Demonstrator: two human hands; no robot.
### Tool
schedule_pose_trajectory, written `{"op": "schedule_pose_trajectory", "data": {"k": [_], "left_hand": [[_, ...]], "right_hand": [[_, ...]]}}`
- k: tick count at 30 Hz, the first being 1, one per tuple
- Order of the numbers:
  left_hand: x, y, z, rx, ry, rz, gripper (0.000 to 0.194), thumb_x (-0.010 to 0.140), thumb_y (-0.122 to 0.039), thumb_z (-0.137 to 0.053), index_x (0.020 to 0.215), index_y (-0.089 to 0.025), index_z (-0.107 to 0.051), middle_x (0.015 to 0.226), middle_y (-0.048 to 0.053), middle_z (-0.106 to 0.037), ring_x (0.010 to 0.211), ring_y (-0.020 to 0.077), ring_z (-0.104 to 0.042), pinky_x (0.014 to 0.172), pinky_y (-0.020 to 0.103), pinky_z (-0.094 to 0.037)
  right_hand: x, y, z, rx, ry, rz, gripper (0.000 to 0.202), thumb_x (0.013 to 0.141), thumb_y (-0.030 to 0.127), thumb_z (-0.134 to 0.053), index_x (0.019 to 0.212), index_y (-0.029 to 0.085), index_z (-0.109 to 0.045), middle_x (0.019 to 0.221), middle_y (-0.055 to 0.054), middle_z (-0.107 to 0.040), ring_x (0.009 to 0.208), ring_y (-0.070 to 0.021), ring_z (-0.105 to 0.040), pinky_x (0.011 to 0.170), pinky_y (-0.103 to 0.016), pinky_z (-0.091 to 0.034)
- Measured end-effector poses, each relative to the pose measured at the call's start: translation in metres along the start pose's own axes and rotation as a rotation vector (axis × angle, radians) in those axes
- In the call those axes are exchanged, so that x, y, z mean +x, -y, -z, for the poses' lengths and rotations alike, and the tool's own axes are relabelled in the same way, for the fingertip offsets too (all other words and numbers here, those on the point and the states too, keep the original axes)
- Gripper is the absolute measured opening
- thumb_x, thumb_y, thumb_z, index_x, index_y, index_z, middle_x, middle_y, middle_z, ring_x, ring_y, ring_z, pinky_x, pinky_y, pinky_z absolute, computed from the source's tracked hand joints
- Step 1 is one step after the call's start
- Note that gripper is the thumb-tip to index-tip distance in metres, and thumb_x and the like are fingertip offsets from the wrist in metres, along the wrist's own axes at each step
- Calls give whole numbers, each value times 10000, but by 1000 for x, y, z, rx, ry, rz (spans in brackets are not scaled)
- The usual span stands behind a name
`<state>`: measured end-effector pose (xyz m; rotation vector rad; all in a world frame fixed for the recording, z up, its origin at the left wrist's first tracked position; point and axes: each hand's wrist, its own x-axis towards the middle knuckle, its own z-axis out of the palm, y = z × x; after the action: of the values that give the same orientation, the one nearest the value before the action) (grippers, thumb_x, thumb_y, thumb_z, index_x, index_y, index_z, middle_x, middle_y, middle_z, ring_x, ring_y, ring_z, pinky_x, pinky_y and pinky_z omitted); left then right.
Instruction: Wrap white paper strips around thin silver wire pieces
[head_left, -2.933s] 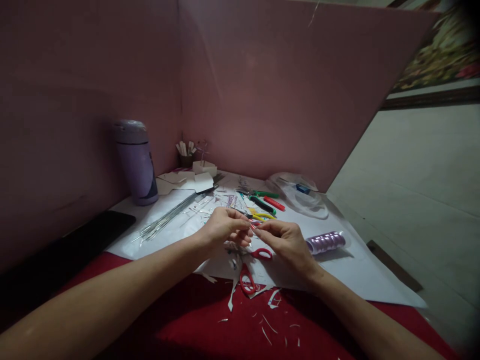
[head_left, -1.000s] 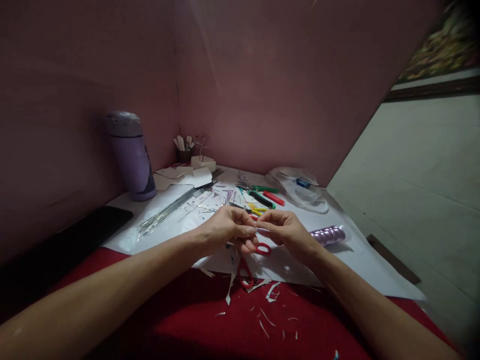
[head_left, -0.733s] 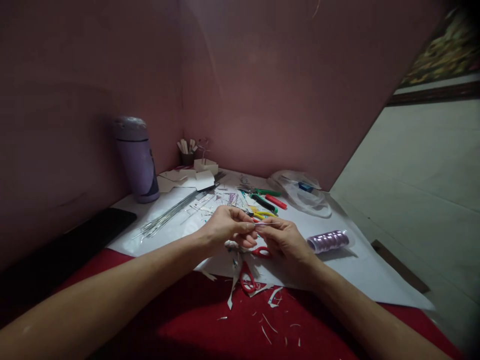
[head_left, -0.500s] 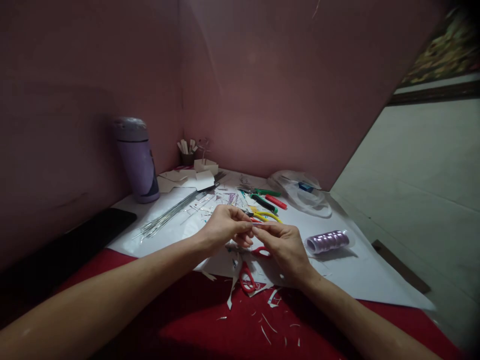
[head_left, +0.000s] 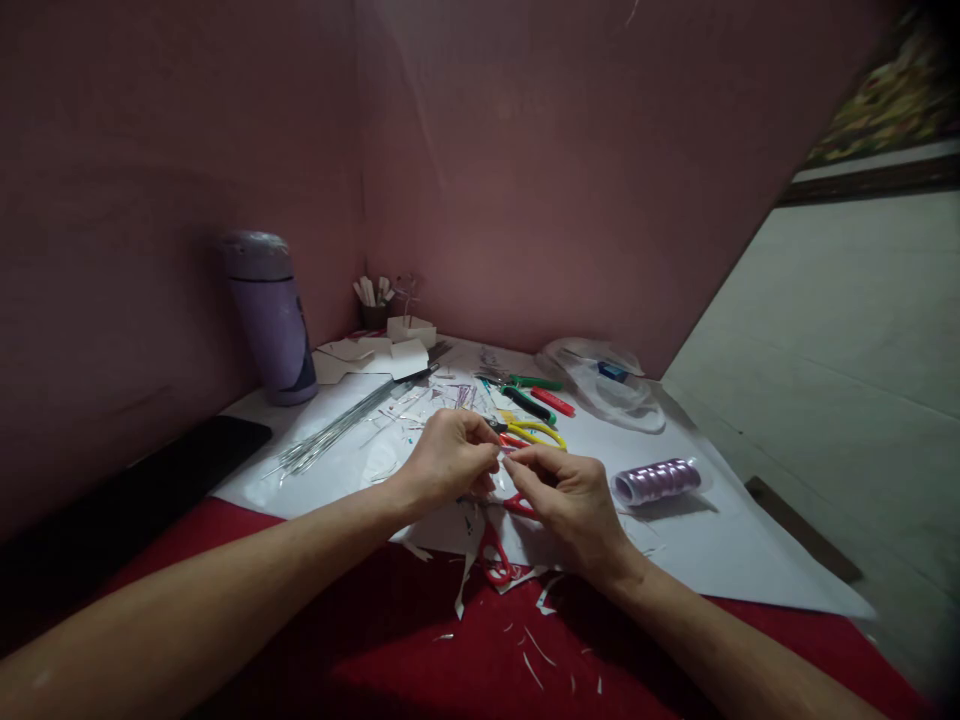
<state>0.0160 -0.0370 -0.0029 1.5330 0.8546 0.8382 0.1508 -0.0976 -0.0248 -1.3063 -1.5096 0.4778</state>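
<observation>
My left hand (head_left: 451, 458) and my right hand (head_left: 566, 492) meet fingertip to fingertip above the white sheet (head_left: 720, 540). Both are pinched closed on something too small to make out between them. Red-handled scissors (head_left: 493, 552) lie under and in front of the hands, among paper scraps. Just behind the fingers are yellow-handled pliers (head_left: 541, 433). Beyond them sit green-and-black pliers (head_left: 529, 404) and a red tool (head_left: 553, 402). A spool of purple thread (head_left: 658, 482) lies right of my right hand, and a bundle of thin wires (head_left: 334, 430) lies to the left.
A purple tumbler (head_left: 271, 325) stands at the back left, near a black flat object (head_left: 187, 460). Cut cards (head_left: 367, 358), a small cup of paper strips (head_left: 374, 312) and a plastic bag (head_left: 600, 385) are at the back. Paper slivers dot the red cloth (head_left: 420, 650).
The thin pale strip seen between my fingertips before no longer shows clearly. My fingers have shifted slightly, and my hands stay close together in nearly the same place.
</observation>
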Motion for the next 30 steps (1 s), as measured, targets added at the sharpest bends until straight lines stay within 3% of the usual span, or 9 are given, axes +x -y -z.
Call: {"op": "schedule_pose_trajectory", "data": {"k": [3, 5, 9, 13, 15, 20, 23, 27, 30], "left_hand": [[1, 4, 1, 125, 82, -9, 80, 633, -72, -533, 652, -127, -588, 468, -12, -577, 392, 113, -565, 378, 196, -442], [0, 2, 2, 85, 200, 5, 42, 653, -99, -553, 653, -125, -586, 500, -2, -593, 396, 111, -562, 391, 209, -450], [-5, -5, 3, -111, 366, 38, 52, 682, -154, -611, 685, -103, -598, 589, 38, -636, 454, 112, -588, 457, 236, -487], [-5, -7, 4, -237, 314, 44, 84, 697, -163, -630, 714, -89, -596, 614, 58, -650, 480, 112, -604, 483, 231, -494], [-2, -6, 5, -255, 226, 49, 72, 687, -141, -628, 708, -87, -585, 595, 53, -645, 470, 115, -601, 477, 237, -499], [4, -1, 6, -89, 31, 25, 44, 659, -64, -551, 647, -105, -560, 503, 16, -601, 407, 118, -574, 411, 230, -477], [2, 1, 4, 40, 82, 15, 65, 639, -60, -537, 649, -110, -577, 494, -1, -587, 382, 118, -563, 372, 216, -451], [-2, 0, 3, -84, 300, 37, 25, 669, -123, -592, 669, -98, -594, 558, 22, -622, 424, 110, -580, 425, 231, -485], [-4, -3, 5, -180, 340, 51, 59, 694, -142, -614, 688, -84, -609, 579, 41, -639, 448, 100, -593, 455, 210, -486]], "right_hand": [[4, 4, 11, -205, 31, 168, 175, 801, 242, -550, 713, 172, -684, 597, -16, -594, 559, -139, -508, 538, -262, -369], [13, 3, 21, -186, 88, 149, 152, 786, 246, -571, 715, 165, -678, 614, -19, -605, 570, -137, -510, 540, -262, -365], [31, -7, 36, 133, 279, -143, 173, 729, 316, -649, 687, 149, -661, 536, 16, -549, 467, -85, -409, 445, -224, -288], [29, -16, 27, 335, 327, -355, 187, 706, 329, -670, 690, 145, -644, 430, 68, -432, 366, -44, -244, 377, -209, -173], [22, -16, 17, 330, 316, -301, 180, 724, 322, -648, 689, 146, -657, 464, 44, -483, 387, -63, -326, 390, -215, -245], [6, -2, 10, -37, 227, 120, 178, 805, 235, -543, 741, 169, -696, 629, -11, -605, 607, -136, -515, 586, -258, -392], [8, 3, 18, -209, 141, 238, 158, 804, 214, -542, 755, 173, -687, 579, 5, -571, 553, -121, -483, 558, -253, -372], [21, -3, 27, 8, 136, 37, 145, 774, 275, -599, 731, 155, -668, 611, -3, -587, 553, -115, -487, 515, -236, -367], [27, -10, 29, 235, 248, -196, 186, 721, 329, -667, 686, 146, -654, 509, 35, -516, 446, -72, -397, 434, -207, -302]]}}
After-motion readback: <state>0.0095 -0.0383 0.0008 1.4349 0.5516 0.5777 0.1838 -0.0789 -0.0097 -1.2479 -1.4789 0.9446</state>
